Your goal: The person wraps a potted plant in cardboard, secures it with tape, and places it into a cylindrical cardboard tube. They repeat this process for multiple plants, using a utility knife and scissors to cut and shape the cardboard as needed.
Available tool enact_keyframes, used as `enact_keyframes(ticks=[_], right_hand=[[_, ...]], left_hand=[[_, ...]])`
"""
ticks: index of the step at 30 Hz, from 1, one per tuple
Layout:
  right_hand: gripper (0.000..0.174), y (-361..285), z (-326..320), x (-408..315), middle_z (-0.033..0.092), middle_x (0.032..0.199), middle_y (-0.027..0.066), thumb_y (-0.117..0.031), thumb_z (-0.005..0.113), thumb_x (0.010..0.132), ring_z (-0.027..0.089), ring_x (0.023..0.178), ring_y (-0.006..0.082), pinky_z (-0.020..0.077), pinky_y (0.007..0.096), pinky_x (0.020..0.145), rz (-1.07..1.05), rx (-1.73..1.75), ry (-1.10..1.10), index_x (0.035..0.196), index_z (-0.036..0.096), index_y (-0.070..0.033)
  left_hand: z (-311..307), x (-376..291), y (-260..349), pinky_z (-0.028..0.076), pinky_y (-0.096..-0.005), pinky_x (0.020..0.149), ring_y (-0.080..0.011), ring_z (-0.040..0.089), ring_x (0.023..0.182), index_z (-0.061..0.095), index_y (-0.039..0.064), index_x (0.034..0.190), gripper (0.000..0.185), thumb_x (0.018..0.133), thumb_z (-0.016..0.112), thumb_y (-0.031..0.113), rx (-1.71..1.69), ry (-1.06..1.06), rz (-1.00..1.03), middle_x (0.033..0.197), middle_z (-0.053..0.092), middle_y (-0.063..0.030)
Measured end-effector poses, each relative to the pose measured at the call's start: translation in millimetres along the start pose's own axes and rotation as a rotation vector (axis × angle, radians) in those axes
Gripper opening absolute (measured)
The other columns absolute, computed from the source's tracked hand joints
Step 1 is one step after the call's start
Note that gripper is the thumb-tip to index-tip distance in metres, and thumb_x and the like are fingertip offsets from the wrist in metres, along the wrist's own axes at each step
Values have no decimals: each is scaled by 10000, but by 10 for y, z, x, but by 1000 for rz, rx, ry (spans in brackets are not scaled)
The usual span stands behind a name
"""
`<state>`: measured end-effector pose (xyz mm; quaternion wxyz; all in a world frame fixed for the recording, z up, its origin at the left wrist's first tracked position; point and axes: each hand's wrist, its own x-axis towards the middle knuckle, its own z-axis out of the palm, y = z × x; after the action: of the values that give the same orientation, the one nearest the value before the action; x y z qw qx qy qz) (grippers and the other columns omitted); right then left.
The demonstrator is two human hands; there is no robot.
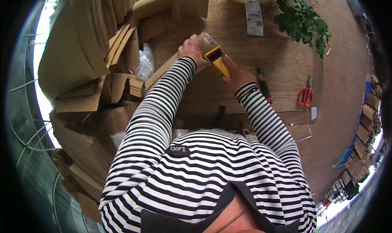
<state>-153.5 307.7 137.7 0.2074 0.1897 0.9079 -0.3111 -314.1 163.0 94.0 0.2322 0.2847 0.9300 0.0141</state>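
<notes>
My left hand (193, 51) is wrapped around the far end of a long, narrow cardboard package (163, 69) that slants across the wooden tabletop (284, 61). Shiny clear film or tape (208, 40) covers that end. In my right hand (240, 78) is a yellow hand-held tape dispenser (221, 64) with a dark front part, held against the package beside my left thumb. The left forearm hides part of the package. Just right of my right wrist lies a red-and-black-handled tool (263, 85), partly covered by the sleeve.
Stacked cardboard sheets and cartons (76, 49) crowd the left side, with crumpled clear plastic wrap (145, 61) beside them. Red-handled scissors (305, 95) lie at the right. Farther back are a printed label (254, 18) and a leafy green plant (303, 25). More cartons (364, 132) line the far right.
</notes>
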Motion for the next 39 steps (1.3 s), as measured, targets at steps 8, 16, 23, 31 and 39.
enact_keyframes(ticks=[8, 16, 23, 31, 39], right_hand=[[814, 557, -118, -935, 622, 919, 179, -276, 791, 753, 678, 830, 345, 566, 469, 742, -77, -56, 102, 1476, 423, -347], [669, 424, 153, 321, 581, 1297, 220, -237, 634, 898, 570, 1211, 323, 484, 425, 1009, 74, -129, -280, 1503, 355, -298], [740, 726, 349, -264, 638, 1110, 225, -312, 723, 815, 652, 1028, 383, 544, 478, 875, -49, 14, 6, 1479, 401, -265], [791, 839, 444, -1202, 633, 1063, 238, -266, 775, 758, 660, 944, 388, 555, 467, 827, 76, 94, -22, 1467, 426, -281], [746, 114, 25, -683, 635, 1063, 214, -249, 769, 770, 660, 924, 387, 556, 461, 790, -40, 138, 7, 1445, 453, -289]], left_hand=[[102, 163, -186, 408, -506, 1064, -336, 434, 1321, 291, 341, 1476, 1074, 580, 873, 447, -123, -18, 14, 1467, 392, -115], [68, 584, -550, 388, -418, 1116, -347, 489, 1278, 317, 164, 1482, 1110, 549, 893, 342, -335, -138, 169, 1335, 523, -201], [-73, 524, -320, 326, -385, 1150, -310, 437, 1350, 250, 77, 1516, 1210, 554, 918, 380, -437, -502, 319, 1470, 439, -180], [670, 4, -29, 236, -413, 1197, -326, 292, 1439, 145, 80, 1559, 1190, 668, 879, 372, -645, -760, 267, 1568, 287, -181], [309, -350, 182, 281, -438, 1172, -347, 333, 1398, 157, 150, 1551, 1193, 645, 873, 450, -144, -261, 19, 1526, 299, -167]])
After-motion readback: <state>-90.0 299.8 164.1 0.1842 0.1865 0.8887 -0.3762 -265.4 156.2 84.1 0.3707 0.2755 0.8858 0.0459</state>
